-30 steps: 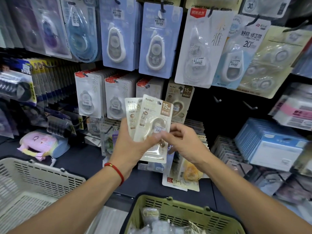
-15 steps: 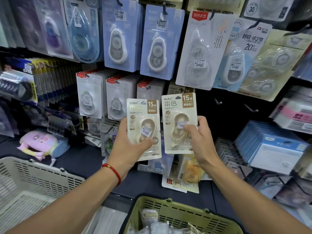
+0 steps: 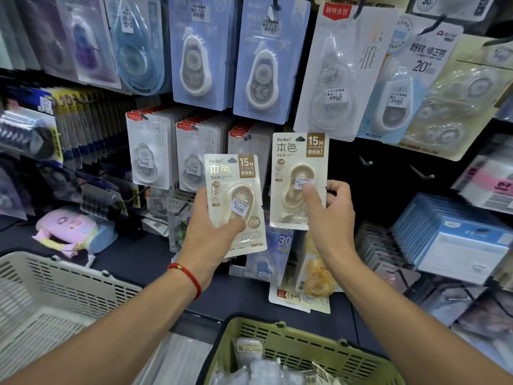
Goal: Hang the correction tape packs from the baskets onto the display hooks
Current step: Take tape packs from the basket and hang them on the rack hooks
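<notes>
Since half a second earlier, the right pack (image 3: 299, 179) had been raised higher toward the display hooks (image 3: 366, 162), and it was pinched by the right hand (image 3: 330, 212), thumb on its front. Just beside it and lower, the left pack (image 3: 234, 202) was gripped by the left hand (image 3: 212, 232). Below, more packs were seen in the green basket (image 3: 299, 348), with a white basket (image 3: 55, 295) at the left.

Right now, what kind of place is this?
Most likely a stationery shop aisle: carded correction tape packs hang on wall hooks, such as the blue-carded white dispenser, price stickers show, and a green plastic shopping basket holds stock.
</notes>
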Action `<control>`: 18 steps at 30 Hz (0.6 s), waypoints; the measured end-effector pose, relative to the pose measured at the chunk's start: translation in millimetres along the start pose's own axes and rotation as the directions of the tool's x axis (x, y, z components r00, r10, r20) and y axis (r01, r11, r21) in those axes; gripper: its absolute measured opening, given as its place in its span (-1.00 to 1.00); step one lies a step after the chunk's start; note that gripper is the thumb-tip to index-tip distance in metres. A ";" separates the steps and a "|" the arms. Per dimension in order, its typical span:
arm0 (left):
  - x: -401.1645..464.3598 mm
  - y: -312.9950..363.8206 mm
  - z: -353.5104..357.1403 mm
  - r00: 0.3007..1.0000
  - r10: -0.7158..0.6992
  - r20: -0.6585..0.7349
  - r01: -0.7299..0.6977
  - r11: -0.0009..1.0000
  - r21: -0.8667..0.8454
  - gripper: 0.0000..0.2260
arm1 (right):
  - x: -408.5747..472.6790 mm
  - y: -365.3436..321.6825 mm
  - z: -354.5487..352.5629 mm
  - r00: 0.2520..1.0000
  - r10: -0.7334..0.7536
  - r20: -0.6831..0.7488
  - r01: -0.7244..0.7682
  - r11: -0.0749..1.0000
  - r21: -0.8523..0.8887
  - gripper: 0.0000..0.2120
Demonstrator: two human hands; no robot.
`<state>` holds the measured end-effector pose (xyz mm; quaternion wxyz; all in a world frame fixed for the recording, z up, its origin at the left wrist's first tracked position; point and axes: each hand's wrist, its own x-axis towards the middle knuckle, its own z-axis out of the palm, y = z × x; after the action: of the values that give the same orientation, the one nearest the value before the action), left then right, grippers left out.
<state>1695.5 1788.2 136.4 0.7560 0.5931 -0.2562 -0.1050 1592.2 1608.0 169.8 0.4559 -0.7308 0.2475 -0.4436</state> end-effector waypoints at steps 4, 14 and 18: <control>-1.4 -0.6 0.4 1.000 0.001 -0.001 -0.001 1.000 0.014 -0.50 | -5.1 4.8 2.7 0.998 0.006 -0.065 -0.006 1.000 0.000 -0.72; -0.8 -3.5 2.9 1.000 -0.006 -0.010 0.006 1.000 0.021 -0.47 | 14.7 31.2 -1.3 0.957 0.271 0.105 -0.258 0.959 -0.118 -0.42; -2.2 -3.4 8.9 1.000 -0.002 0.015 0.001 1.000 0.031 -0.48 | 15.9 44.5 -3.6 0.873 0.429 0.234 -0.381 0.897 -0.225 -0.62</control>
<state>1689.6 1780.7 134.0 0.7448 0.6040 -0.2630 -0.1060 1598.6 1573.6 137.8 0.5044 -0.7537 0.3663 -0.2082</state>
